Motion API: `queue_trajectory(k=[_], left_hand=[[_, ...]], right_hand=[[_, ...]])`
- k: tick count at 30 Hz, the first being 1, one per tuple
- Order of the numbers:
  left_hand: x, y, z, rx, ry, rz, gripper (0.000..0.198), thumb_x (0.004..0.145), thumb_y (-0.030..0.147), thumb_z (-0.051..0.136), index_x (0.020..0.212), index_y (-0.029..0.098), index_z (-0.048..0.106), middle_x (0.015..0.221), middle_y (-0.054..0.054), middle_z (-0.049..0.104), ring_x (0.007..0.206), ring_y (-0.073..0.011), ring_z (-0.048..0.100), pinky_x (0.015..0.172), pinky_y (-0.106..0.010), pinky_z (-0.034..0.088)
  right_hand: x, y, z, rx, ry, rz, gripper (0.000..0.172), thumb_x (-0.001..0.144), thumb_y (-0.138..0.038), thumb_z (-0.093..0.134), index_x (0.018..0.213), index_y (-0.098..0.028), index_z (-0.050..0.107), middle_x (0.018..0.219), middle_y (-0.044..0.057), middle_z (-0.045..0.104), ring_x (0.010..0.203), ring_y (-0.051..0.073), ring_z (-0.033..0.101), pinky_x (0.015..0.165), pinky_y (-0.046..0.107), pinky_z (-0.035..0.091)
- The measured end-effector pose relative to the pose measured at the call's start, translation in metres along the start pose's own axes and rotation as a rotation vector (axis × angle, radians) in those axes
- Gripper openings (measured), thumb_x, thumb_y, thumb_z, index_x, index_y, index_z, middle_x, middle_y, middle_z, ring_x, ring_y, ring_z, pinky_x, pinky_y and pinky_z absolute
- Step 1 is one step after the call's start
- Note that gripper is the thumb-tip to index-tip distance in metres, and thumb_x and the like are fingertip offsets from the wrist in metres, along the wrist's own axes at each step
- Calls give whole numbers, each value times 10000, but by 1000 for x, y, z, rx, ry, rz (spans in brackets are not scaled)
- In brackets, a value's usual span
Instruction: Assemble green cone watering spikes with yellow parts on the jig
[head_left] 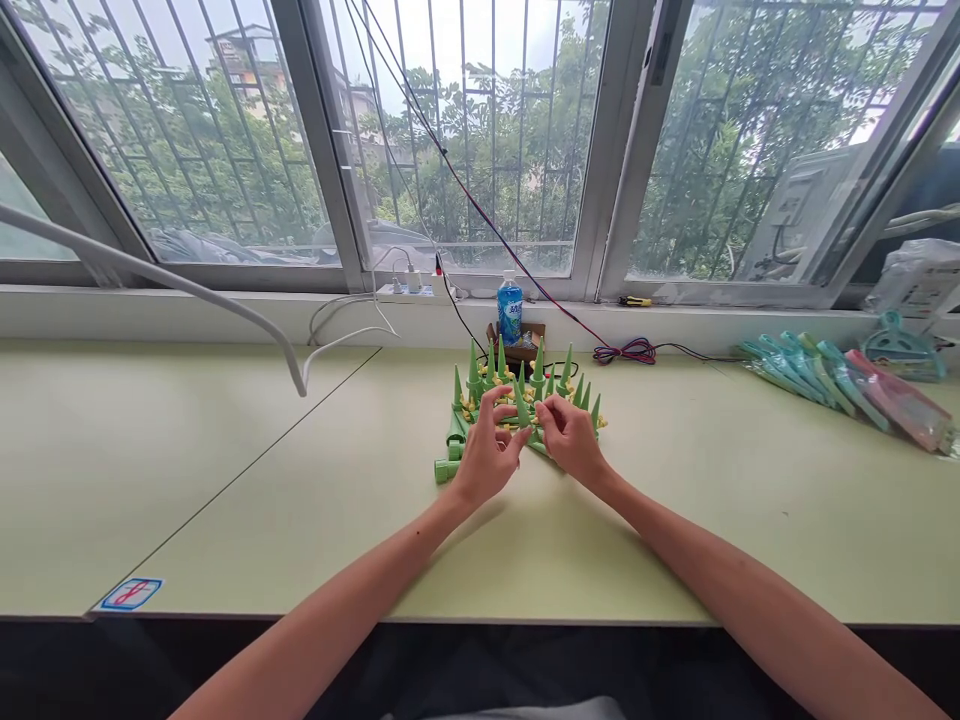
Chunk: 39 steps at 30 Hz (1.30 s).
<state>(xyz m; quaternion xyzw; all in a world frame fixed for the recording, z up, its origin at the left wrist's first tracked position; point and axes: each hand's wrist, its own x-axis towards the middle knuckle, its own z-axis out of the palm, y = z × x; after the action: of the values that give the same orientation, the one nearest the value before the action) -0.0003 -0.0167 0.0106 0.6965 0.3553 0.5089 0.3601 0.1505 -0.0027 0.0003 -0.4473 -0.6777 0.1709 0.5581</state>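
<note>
My left hand (pixel 487 455) is curled around a pointed green plastic cone (pixel 522 405), its thumb and fingers at the cone's side and base. Close on the right, my right hand (pixel 574 437) is pinched near the same cone; what lies between its fingertips is too small to make out. Behind and around both hands stands a cluster of similar upright green cones (pixel 538 370) with small yellow pieces among them. Green tube-shaped parts (pixel 448 470) lie on the table at the cluster's left front, and my hands hide some of the cluster.
The pale green table (pixel 300 520) has a seam on the left. A blue-labelled bottle (pixel 510 312) and a small brown box (pixel 534 335) stand behind the cluster. Coiled cable (pixel 626 350) and bagged plastic items (pixel 847 385) lie right. A grey cable (pixel 225 295) hangs at left.
</note>
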Motion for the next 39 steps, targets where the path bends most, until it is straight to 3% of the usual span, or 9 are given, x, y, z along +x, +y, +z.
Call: queue_trajectory(k=[7,12,17,21,24,29,39], left_hand=[[1,1,1,49,-2,21,241,820,334,589,1030,222,547,1088,-66,601,469,-52,509,404,-197,408],[3,0,3,17,69,-13,272,810,430,601,961,207,564,978,-50,596,495,-66,525,381,-187,383],[6,-4,3,-112,82,-128,386,879,574,416,910,202,514,711,20,561,353,-52,459,306,-177,296],[9,-5,0,-294,-38,-333,410,857,612,426,870,202,450,573,39,541,316,-84,452,292,-187,286],[10,-5,-2,-430,-156,-428,400,854,600,451,835,202,418,589,11,583,343,-91,472,319,-197,331],[10,-4,-2,-490,-156,-424,398,824,570,545,905,190,461,635,-3,600,403,-93,518,356,-194,365],[6,2,-1,-359,-92,-330,424,792,509,629,1006,197,438,643,44,545,392,-85,506,353,-205,376]], right_hand=[[-1,0,3,-29,-6,-11,326,908,-427,461,684,-192,485,533,-39,422,473,98,346,468,236,283],[-2,1,3,-28,31,-19,326,925,-445,440,714,-199,479,538,-45,406,475,102,357,471,233,293],[-4,3,3,28,39,12,306,940,-469,404,789,-213,479,542,-46,412,437,105,377,436,232,287],[-5,1,3,34,10,-2,290,943,-455,402,788,-217,461,533,-52,399,437,104,377,442,226,294],[-5,-3,2,13,-20,-34,291,941,-445,406,779,-211,469,547,-50,402,449,99,374,456,223,303],[-4,-5,0,16,-37,-44,282,938,-428,411,784,-202,484,549,-48,424,458,95,382,469,217,315],[-2,1,-1,-61,24,-123,260,933,-374,437,760,-189,496,577,-46,448,482,86,359,497,214,314]])
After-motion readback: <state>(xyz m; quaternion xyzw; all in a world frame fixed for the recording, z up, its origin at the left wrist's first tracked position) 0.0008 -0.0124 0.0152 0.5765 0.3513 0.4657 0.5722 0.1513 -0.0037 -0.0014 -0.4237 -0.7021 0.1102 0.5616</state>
